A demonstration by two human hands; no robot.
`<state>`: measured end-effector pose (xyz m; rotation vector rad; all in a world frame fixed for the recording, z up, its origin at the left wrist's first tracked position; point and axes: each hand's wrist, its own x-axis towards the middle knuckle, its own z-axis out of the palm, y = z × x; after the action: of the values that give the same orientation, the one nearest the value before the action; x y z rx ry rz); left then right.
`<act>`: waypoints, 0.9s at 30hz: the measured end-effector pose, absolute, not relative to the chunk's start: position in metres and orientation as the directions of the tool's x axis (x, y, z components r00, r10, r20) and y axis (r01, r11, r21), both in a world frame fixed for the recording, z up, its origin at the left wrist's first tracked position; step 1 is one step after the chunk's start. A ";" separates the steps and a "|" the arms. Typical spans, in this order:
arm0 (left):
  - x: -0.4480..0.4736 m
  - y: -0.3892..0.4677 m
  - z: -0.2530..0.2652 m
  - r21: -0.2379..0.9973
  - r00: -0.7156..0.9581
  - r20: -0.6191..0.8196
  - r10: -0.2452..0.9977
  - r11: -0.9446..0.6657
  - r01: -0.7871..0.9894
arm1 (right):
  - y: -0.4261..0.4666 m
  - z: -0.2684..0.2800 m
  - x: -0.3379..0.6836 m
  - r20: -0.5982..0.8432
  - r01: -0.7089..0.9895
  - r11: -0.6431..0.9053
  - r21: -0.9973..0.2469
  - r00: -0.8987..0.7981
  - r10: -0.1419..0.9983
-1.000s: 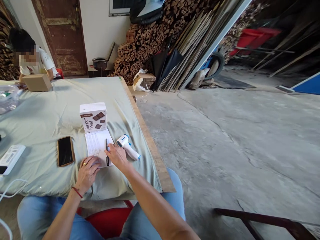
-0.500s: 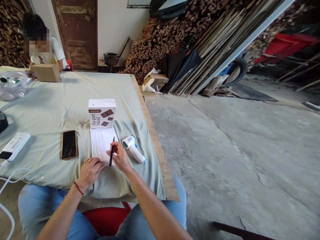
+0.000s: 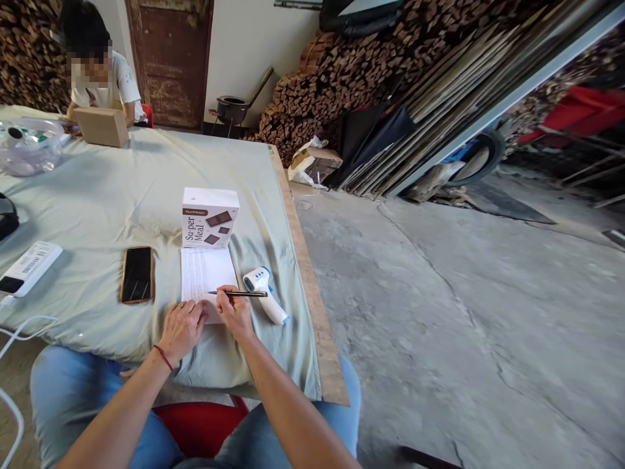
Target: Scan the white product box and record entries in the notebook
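My right hand (image 3: 235,316) is closed on a black pen (image 3: 252,294), held almost level with its tip pointing left over the page. Under it lies a white notebook (image 3: 215,270) with handwriting down its left part. My left hand (image 3: 183,327) rests on the lower left corner of the notebook, fingers laid out on the paper and holding nothing. Against the notebook's far edge stands a white "Super Meal" box (image 3: 209,218). Just right of my right hand lies a white and blue infrared thermometer (image 3: 274,309), partly behind the pen's end.
A phone (image 3: 137,275) and a white power bank (image 3: 32,268) with a cable lie to the left on the cloth-covered table (image 3: 161,182). Across it sits a person (image 3: 105,85) behind a cardboard box (image 3: 101,127). The wooden table edge (image 3: 312,296) runs along the right.
The pen has swung from upright to nearly level, its tip now toward the written lines. My right hand's fingers have closed in around it. The view has shifted slightly.
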<state>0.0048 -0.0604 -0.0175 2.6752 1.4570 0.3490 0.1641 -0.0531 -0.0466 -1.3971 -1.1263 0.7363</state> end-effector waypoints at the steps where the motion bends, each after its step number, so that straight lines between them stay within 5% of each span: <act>1: 0.005 -0.061 -0.018 0.168 0.523 0.159 0.837 -0.545 0.822 | -0.054 -0.047 0.163 0.175 0.219 0.099 -0.971 0.356 0.918; 27: 0.007 -0.062 -0.021 0.222 0.506 0.134 0.852 -0.523 0.823 | -0.052 -0.058 0.161 0.331 0.466 0.189 -0.864 0.245 0.911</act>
<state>0.0069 -0.0616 -0.0206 2.6117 1.4605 0.3426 0.1613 -0.0522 -0.0580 -1.4401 -1.3822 0.5205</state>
